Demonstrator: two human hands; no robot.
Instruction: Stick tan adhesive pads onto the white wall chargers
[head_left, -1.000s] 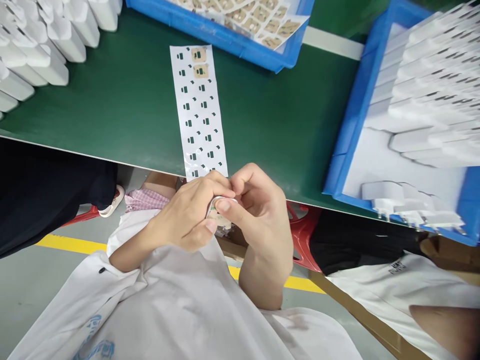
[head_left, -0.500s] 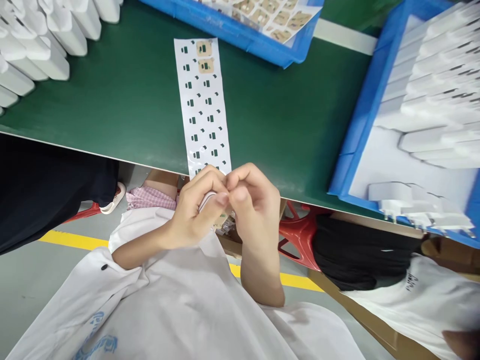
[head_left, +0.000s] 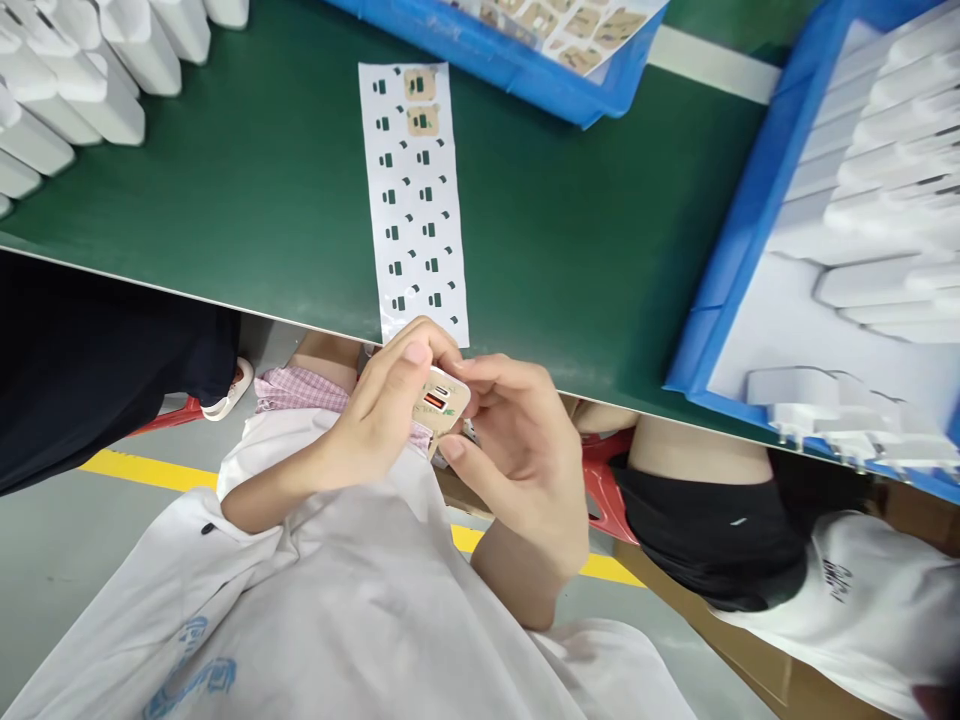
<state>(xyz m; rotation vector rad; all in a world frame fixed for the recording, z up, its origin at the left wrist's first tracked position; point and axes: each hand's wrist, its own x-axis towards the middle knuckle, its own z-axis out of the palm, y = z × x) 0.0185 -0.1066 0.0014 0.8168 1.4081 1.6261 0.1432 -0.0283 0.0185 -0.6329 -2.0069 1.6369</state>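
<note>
Holding chgr (head_left: pixel 452 396) nr tbl edge (head_left: pixel 225 305)

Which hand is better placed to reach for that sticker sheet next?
Probably the right hand: it looks loosely open at the beige-faced piece, while the left hand is wrapped around its other side.

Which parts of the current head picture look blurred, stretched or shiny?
Head view: white plugs at the right edge look stretched and soft; a co-worker's white shirt blurs toward the lower right corner; the label sheet shows faint glints low down; the held piece reads fairly sharp.
</note>
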